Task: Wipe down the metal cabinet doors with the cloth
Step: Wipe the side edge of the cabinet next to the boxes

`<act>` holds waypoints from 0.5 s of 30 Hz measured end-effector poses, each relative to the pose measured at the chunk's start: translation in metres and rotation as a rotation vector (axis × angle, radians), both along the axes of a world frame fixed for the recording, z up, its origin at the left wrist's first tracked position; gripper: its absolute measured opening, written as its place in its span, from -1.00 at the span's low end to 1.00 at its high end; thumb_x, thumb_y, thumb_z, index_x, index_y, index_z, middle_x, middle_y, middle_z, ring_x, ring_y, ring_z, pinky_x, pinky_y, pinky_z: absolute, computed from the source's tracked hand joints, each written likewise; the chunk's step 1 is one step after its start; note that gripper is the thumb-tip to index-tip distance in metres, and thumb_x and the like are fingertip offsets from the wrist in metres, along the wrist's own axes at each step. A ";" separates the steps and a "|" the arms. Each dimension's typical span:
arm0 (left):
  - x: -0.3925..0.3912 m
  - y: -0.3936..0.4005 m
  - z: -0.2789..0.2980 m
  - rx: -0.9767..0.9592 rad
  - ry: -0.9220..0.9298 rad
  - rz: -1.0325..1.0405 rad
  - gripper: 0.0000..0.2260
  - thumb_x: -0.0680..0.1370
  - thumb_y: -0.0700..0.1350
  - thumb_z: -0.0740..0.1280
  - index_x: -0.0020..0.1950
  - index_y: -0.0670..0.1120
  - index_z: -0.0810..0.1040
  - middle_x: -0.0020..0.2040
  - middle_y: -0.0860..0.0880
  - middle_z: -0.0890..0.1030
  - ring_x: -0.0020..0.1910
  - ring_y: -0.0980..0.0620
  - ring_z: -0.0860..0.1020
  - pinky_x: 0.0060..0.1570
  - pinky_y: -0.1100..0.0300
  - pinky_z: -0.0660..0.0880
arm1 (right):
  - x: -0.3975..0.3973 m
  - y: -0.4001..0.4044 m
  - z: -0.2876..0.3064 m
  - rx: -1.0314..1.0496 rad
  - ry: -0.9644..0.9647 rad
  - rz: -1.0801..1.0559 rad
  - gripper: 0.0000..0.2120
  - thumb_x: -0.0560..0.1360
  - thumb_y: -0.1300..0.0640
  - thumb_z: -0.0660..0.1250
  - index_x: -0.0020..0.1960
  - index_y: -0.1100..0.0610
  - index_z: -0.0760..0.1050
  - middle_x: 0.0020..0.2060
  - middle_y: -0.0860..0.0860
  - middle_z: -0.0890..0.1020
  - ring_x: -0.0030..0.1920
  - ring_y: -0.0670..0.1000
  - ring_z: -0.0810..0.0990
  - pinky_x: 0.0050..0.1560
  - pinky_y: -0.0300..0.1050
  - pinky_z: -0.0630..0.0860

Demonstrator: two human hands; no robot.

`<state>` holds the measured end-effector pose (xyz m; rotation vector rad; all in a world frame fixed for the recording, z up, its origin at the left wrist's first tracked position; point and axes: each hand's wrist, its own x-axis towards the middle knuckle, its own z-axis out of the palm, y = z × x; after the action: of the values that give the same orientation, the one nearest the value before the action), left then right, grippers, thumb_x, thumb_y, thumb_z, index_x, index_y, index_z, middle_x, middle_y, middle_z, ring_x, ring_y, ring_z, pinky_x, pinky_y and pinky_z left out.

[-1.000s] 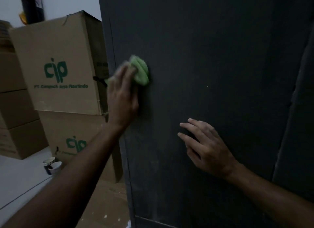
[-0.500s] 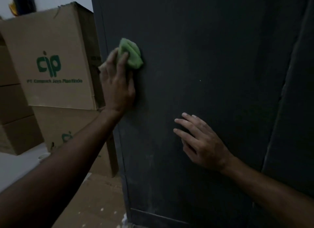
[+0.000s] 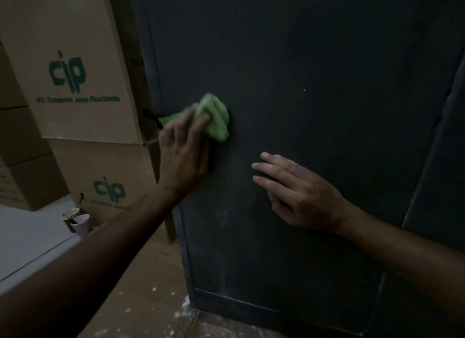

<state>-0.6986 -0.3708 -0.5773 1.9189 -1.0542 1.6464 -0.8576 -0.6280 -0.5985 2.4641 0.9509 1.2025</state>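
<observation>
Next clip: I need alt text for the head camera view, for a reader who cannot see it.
A person's left hand presses a bunched green cloth against a dark metal cabinet door, while the right hand rests with fingers spread flat on the same door. Stacked cardboard boxes printed with a green logo stand to the left, with paper cups on the floor beside them.

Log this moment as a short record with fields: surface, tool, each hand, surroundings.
surface: dark grey metal cabinet door, upright, with faint pale smudges low on the panel
tool: bunched green cloth, pressed against the door near its left edge
left hand: fingers laid over the cloth, pressing it to the door
right hand: holds nothing, fingers extended against the door, lower and to the right of the cloth
surroundings: stacked brown cardboard boxes with green logos left of the cabinet; nested white paper cups on the floor beside them
</observation>
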 end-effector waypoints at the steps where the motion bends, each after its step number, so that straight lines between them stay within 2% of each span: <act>1: -0.004 0.009 -0.032 0.154 -0.015 0.002 -0.54 0.71 -0.02 0.22 0.61 -0.03 0.25 0.60 -0.19 0.28 0.46 -0.24 0.37 0.36 -0.13 0.34 | 0.001 0.000 -0.001 -0.031 -0.014 -0.011 -0.57 0.59 0.18 0.36 0.43 0.24 0.46 0.50 0.20 0.40 0.60 0.18 0.23 0.53 0.18 0.30; 3: -0.008 0.032 -0.078 0.366 -0.030 0.008 -0.54 0.67 -0.03 0.26 0.57 -0.03 0.30 0.58 -0.17 0.30 0.40 -0.25 0.41 0.28 -0.17 0.44 | 0.002 -0.001 -0.002 -0.121 -0.053 -0.059 -0.58 0.60 0.14 0.34 0.43 0.22 0.48 0.53 0.20 0.38 0.61 0.20 0.19 0.57 0.19 0.23; 4: -0.005 0.041 -0.085 0.379 -0.030 0.011 -0.54 0.66 -0.04 0.26 0.55 -0.04 0.31 0.57 -0.17 0.31 0.38 -0.25 0.41 0.26 -0.17 0.44 | 0.002 -0.002 -0.004 -0.171 -0.076 -0.092 -0.58 0.61 0.11 0.31 0.44 0.21 0.48 0.55 0.20 0.35 0.62 0.21 0.16 0.59 0.19 0.17; 6: 0.005 0.041 -0.074 0.224 0.025 0.012 -0.55 0.68 -0.04 0.24 0.58 -0.02 0.27 0.55 -0.20 0.32 0.40 -0.27 0.41 0.32 -0.14 0.38 | 0.003 -0.003 -0.006 -0.240 -0.106 -0.138 -0.57 0.63 0.07 0.25 0.46 0.20 0.45 0.57 0.20 0.29 0.63 0.22 0.11 0.63 0.18 0.05; 9: 0.015 0.018 -0.033 -0.112 0.107 0.030 -0.51 0.67 -0.08 0.22 0.60 -0.02 0.24 0.56 -0.19 0.32 0.46 -0.21 0.37 0.43 0.03 0.25 | 0.005 -0.003 -0.008 -0.245 -0.119 -0.152 -0.57 0.63 0.07 0.24 0.46 0.20 0.45 0.58 0.20 0.27 0.63 0.23 0.09 0.63 0.20 0.03; 11: 0.010 0.004 -0.039 -0.173 0.115 0.031 -0.51 0.67 -0.09 0.22 0.61 -0.04 0.25 0.57 -0.19 0.29 0.47 -0.20 0.35 0.43 0.01 0.24 | 0.006 -0.003 -0.008 -0.241 -0.122 -0.158 -0.58 0.64 0.08 0.24 0.45 0.21 0.46 0.58 0.20 0.27 0.63 0.23 0.10 0.62 0.21 0.07; 12: 0.004 0.004 -0.058 -0.108 0.101 0.026 -0.52 0.69 -0.06 0.21 0.61 -0.03 0.24 0.58 -0.21 0.28 0.48 -0.23 0.34 0.42 -0.05 0.26 | 0.006 -0.003 -0.008 -0.242 -0.122 -0.159 -0.59 0.64 0.08 0.24 0.44 0.21 0.46 0.58 0.20 0.28 0.63 0.23 0.11 0.61 0.21 0.08; 13: -0.001 0.009 -0.083 0.036 0.069 0.016 -0.53 0.70 -0.03 0.22 0.61 -0.03 0.24 0.58 -0.22 0.27 0.46 -0.24 0.34 0.39 -0.09 0.29 | 0.006 -0.002 -0.008 -0.240 -0.125 -0.159 -0.59 0.64 0.08 0.25 0.44 0.21 0.47 0.58 0.19 0.29 0.63 0.23 0.12 0.61 0.22 0.10; 15: -0.009 0.033 -0.131 0.412 -0.045 -0.006 -0.52 0.66 -0.04 0.26 0.58 -0.04 0.30 0.56 -0.21 0.33 0.36 -0.25 0.40 0.26 -0.12 0.42 | 0.005 -0.002 -0.007 -0.238 -0.135 -0.163 -0.60 0.64 0.08 0.26 0.42 0.21 0.50 0.57 0.19 0.31 0.62 0.23 0.14 0.60 0.22 0.13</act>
<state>-0.7077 -0.3378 -0.7087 2.1283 -1.5121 1.5669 -0.8529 -0.6302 -0.6057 2.1986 0.7895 1.1154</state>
